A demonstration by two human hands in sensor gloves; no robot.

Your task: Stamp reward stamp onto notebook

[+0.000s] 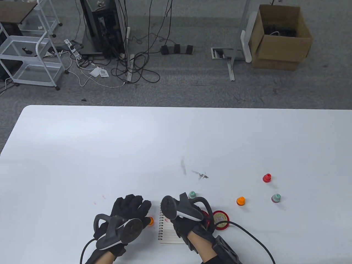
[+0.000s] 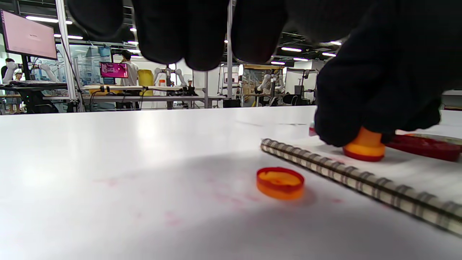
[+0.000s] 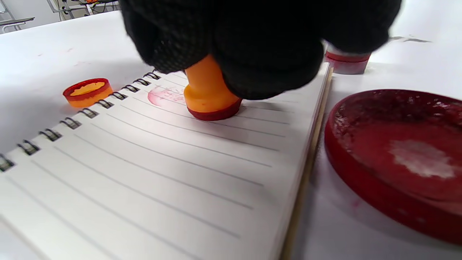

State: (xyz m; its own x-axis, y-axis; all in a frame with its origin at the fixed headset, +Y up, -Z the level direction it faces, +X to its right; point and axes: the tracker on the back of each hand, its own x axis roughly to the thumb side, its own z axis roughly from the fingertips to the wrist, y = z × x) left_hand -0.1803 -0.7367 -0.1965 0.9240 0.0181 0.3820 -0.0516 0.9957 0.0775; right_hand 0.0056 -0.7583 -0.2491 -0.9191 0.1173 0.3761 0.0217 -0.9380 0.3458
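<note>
A spiral notebook [image 1: 166, 232] lies open at the table's near edge; its lined page fills the right wrist view [image 3: 162, 173]. My right hand [image 1: 183, 224] grips an orange stamp [image 3: 209, 97] and holds it upright with its red base on the page. A faint pink print [image 3: 162, 95] sits just left of the stamp. The left wrist view shows the same stamp [image 2: 364, 146] on the notebook [image 2: 361, 177]. My left hand [image 1: 132, 206] lies open on the table left of the notebook and holds nothing. The stamp's orange cap [image 1: 150, 220] lies by the left hand's fingers.
An open red ink pad [image 3: 397, 155] sits right of the notebook, its labelled lid [image 1: 220, 219] beside it. More stamps stand on the table: a green one [image 1: 192, 195], an orange one [image 1: 240, 200], a red one [image 1: 266, 178] and another green one [image 1: 275, 198].
</note>
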